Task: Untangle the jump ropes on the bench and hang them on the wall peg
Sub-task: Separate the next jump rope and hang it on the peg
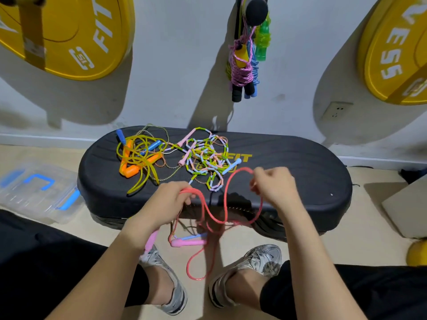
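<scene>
A pink jump rope (227, 192) loops between my hands in front of the black bench (300, 172). My left hand (168, 199) grips the cord near one end, and a pink handle (151, 242) hangs below that wrist. My right hand (275, 185) pinches the cord higher up. The other pink handle (188, 243) dangles near the floor. On the bench lie a yellow rope with orange handles (138, 158) and a beaded pastel rope (205, 158), tangled together. Several ropes (245, 58) hang from the black wall peg (256, 10).
A clear plastic box with blue latches (37, 190) sits on the floor at the left. Yellow weight plates (69, 35) lean on the wall at both sides. A wall socket (336, 110) is at the right. My feet in silver trainers (254, 262) stand below the bench.
</scene>
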`<state>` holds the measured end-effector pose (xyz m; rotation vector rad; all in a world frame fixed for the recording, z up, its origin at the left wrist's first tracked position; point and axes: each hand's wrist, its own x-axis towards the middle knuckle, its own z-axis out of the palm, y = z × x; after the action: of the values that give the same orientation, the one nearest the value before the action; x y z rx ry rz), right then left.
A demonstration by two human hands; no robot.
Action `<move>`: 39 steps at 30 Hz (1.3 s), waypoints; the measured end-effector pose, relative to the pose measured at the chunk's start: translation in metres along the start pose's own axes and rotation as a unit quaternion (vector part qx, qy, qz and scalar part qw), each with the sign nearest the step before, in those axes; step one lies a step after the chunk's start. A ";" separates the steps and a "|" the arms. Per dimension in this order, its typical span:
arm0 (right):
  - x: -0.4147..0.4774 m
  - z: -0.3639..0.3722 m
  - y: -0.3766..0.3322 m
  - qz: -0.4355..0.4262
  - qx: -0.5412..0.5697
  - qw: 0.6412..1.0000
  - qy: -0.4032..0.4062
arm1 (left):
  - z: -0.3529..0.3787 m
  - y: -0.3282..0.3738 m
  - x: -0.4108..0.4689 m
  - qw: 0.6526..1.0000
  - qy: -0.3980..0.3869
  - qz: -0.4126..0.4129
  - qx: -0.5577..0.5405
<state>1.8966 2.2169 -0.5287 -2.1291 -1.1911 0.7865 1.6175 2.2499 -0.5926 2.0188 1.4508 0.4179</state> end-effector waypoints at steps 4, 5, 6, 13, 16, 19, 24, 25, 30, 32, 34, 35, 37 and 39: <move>-0.013 0.026 0.001 -0.141 -0.147 0.976 -0.073 | -0.018 0.034 0.006 0.996 0.010 0.080 -0.027; -0.017 0.030 -0.004 -0.192 -0.078 0.973 -0.102 | -0.020 0.039 0.005 0.995 0.024 0.094 -0.032; -0.021 0.033 -0.011 -0.226 -0.015 0.964 -0.140 | -0.020 0.043 0.004 0.993 0.038 0.103 -0.034; -0.025 0.034 -0.023 -0.259 0.073 0.958 -0.097 | -0.016 0.042 0.005 0.995 0.032 0.090 -0.027; -0.025 0.027 -0.035 -0.208 0.352 0.909 -0.085 | -0.008 0.024 0.005 0.997 -0.015 0.066 0.035; -0.020 0.010 -0.048 -0.123 0.629 0.764 -0.077 | 0.004 0.003 -0.002 0.998 -0.058 -0.001 0.028; -0.008 -0.002 -0.031 -0.042 0.492 0.867 0.067 | 0.004 -0.001 -0.003 0.998 -0.054 -0.031 0.028; -0.006 0.000 -0.023 -0.034 0.371 0.923 0.095 | 0.001 0.004 -0.003 0.999 -0.045 -0.021 0.004; -0.019 0.021 -0.012 -0.178 0.063 0.980 0.054 | -0.017 0.039 -0.002 0.996 -0.036 0.035 -0.077; -0.026 0.030 -0.021 -0.245 0.117 0.960 -0.073 | -0.022 0.050 0.001 0.997 -0.003 0.068 -0.022; -0.034 0.040 -0.026 -0.270 0.133 0.936 -0.184 | -0.027 0.061 0.002 0.996 0.024 0.083 0.005; -0.037 0.042 -0.027 -0.280 0.126 0.930 -0.200 | -0.029 0.064 0.002 0.996 0.027 0.083 -0.009; -0.039 0.044 -0.029 -0.290 0.090 0.935 -0.184 | -0.033 0.067 0.004 0.995 0.022 0.087 -0.053; -0.037 0.041 -0.032 -0.295 0.045 0.939 -0.168 | -0.041 0.067 0.010 0.992 0.004 0.092 -0.083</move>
<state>1.8340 2.2059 -0.5250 -1.4594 -1.8117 0.9103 1.6471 2.2572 -0.5192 2.0233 1.1975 0.6048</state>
